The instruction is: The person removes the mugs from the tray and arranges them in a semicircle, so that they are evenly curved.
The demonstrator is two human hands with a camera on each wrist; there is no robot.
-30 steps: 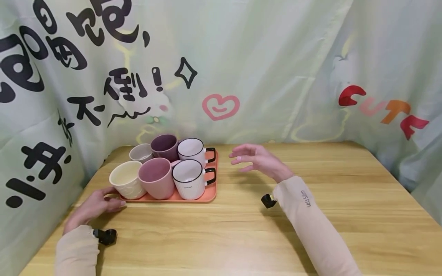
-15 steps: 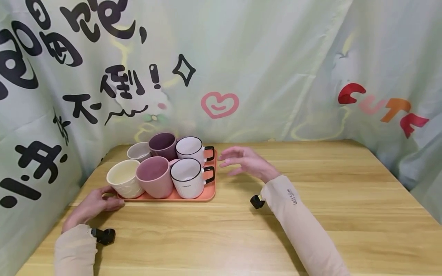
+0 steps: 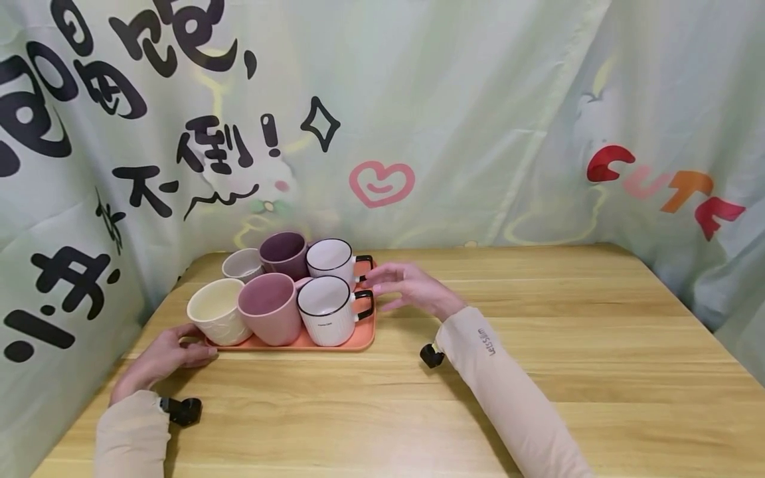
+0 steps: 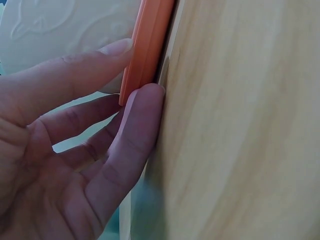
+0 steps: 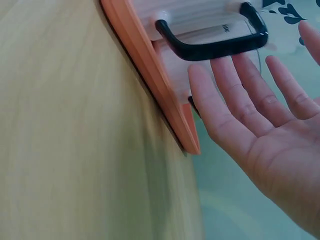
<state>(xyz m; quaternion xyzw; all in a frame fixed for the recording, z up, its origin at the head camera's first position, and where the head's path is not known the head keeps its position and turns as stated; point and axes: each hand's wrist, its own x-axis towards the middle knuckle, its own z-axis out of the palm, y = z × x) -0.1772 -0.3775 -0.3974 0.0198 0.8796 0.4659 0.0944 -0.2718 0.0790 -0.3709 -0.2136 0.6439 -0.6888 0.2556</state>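
Beige sleeves; black wrist cameras

I have a pale wood-grained worktop in front of me, soft glare on its near side; beyond it hangs a creased, pale-green curtain printed with black characters, a pink heart and colourful CUTE lettering.

The tray sits on the table, left of the frame's middle. In it stand two rows of three: nearer, the front left cup, front middle mug and front right mug; behind them, the back left cup, back middle mug and back right mug. The left hand's grip is at the tray's near left corner, the right hand's grip just right of the tray beside the mug handles. Behind the table, across the upper frame, hangs the curtain.
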